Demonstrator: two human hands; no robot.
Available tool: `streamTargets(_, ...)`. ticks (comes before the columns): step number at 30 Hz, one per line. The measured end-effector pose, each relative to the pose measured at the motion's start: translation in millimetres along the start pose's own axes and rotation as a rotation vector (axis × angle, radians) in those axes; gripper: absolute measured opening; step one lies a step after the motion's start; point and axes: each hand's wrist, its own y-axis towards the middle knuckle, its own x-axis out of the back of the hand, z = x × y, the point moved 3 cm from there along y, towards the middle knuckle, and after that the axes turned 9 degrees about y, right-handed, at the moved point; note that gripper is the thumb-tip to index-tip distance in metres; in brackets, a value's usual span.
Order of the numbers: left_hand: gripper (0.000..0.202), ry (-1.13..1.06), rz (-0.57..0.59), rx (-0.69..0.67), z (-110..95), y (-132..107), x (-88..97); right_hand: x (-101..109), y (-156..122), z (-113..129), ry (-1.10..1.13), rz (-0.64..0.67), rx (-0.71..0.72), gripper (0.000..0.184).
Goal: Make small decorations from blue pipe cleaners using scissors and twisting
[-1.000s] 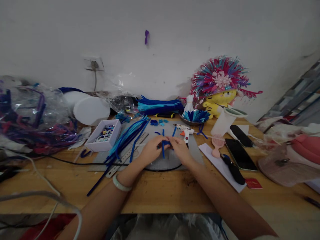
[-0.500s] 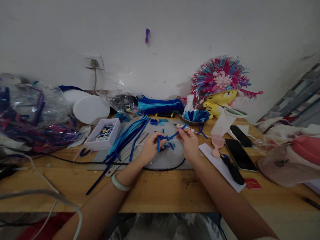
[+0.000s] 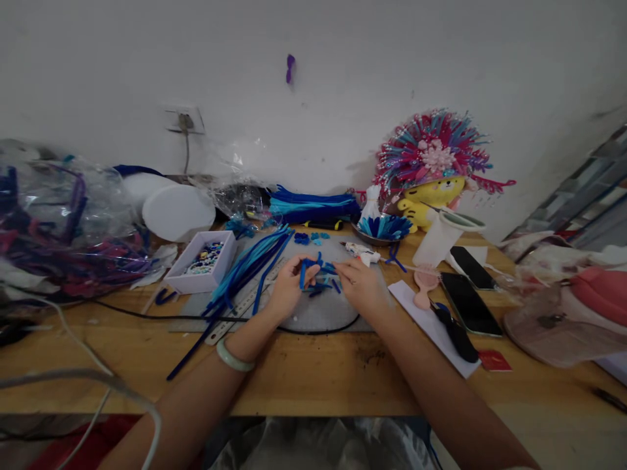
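Observation:
My left hand point(image 3: 289, 286) is closed around a bent dark blue pipe cleaner point(image 3: 304, 269), held just above the grey cutting mat point(image 3: 323, 313). My right hand point(image 3: 360, 284) pinches the other end of the same blue piece. Short blue pipe cleaner bits point(image 3: 323, 286) lie on the mat between and under both hands. A pale green bangle point(image 3: 234, 358) sits on my left wrist.
A bundle of long blue pipe cleaners point(image 3: 249, 267) and a metal ruler point(image 3: 240, 310) lie left of the mat, beside a white bead box point(image 3: 198, 261). A glue gun point(image 3: 361, 251), pink brush point(image 3: 425, 287), two phones point(image 3: 470, 300) and a decorated yellow plush toy point(image 3: 434, 170) are to the right. A black cable point(image 3: 147, 318) crosses the wooden table.
My right hand had lifted a blue piece up and to the right, and has now come back down toward my left hand over the mat.

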Motion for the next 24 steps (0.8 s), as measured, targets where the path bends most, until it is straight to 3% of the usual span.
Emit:
streamTargets(6,0.024,0.034,0.028,0.007,-0.5,-0.7,-1.1,-6.5,-2.6,-2.4,-0.143,0.107,0.023,0.031)
streamTargets(13,0.027,0.039,0.099,0.024,2.8,0.2,-3.3,-9.9,-3.7,5.0,-0.105,0.087,0.043,0.024)
streamTargets(18,0.023,-0.004,0.158,0.055,3.1,-2.1,-7.0,-10.6,-3.8,6.2,0.068,0.023,-0.094,0.017)
streamTargets(24,0.022,-0.005,0.137,0.07,-0.1,-3.2,-7.4,-12.7,-5.1,1.3,0.395,-0.067,-0.289,0.025)
